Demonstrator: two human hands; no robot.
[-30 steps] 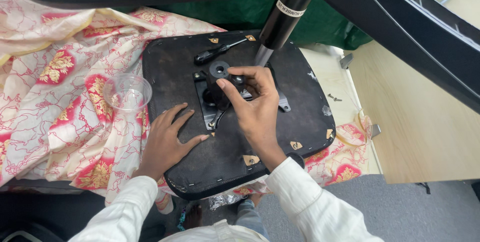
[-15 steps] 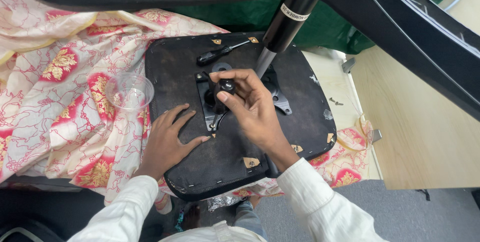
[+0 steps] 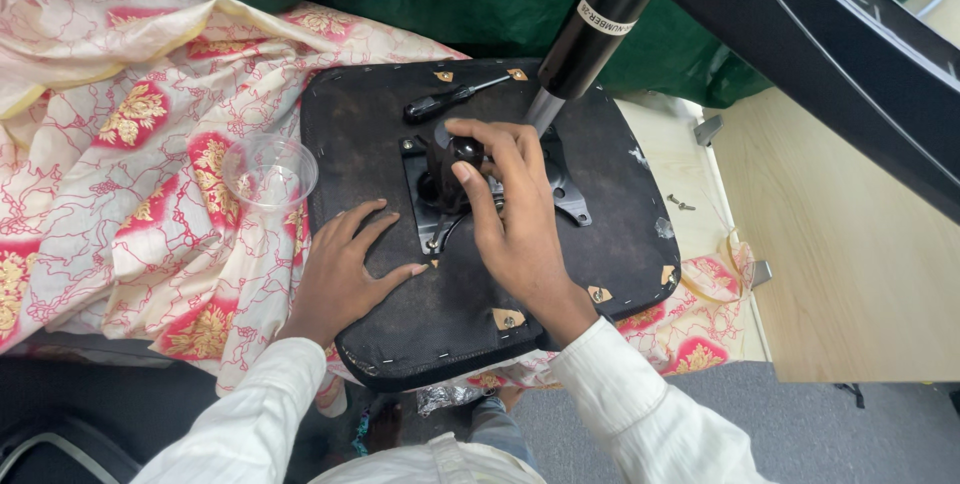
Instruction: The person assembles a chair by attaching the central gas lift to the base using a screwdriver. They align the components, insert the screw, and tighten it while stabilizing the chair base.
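Red-and-cream floral cloth (image 3: 150, 174) covering what is probably a table, carrying an upturned black seat base (image 3: 620, 234), clear plastic cup (image 3: 268, 172) sitting alongside

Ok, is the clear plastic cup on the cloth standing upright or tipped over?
Upright. The clear plastic cup shows its round open rim facing the camera, with its base resting on the flowered cloth, beside the left hand.

Black seat base (image 3: 610, 234), black knob (image 3: 466, 152), clear cup (image 3: 269, 171), cream cloth (image 3: 120, 174) with red-gold floral pattern, white sleeves (image 3: 640, 404)

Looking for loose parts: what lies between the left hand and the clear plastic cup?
In the head view, only flowered cloth and the seat base's black edge lie between left hand and plastic cup.
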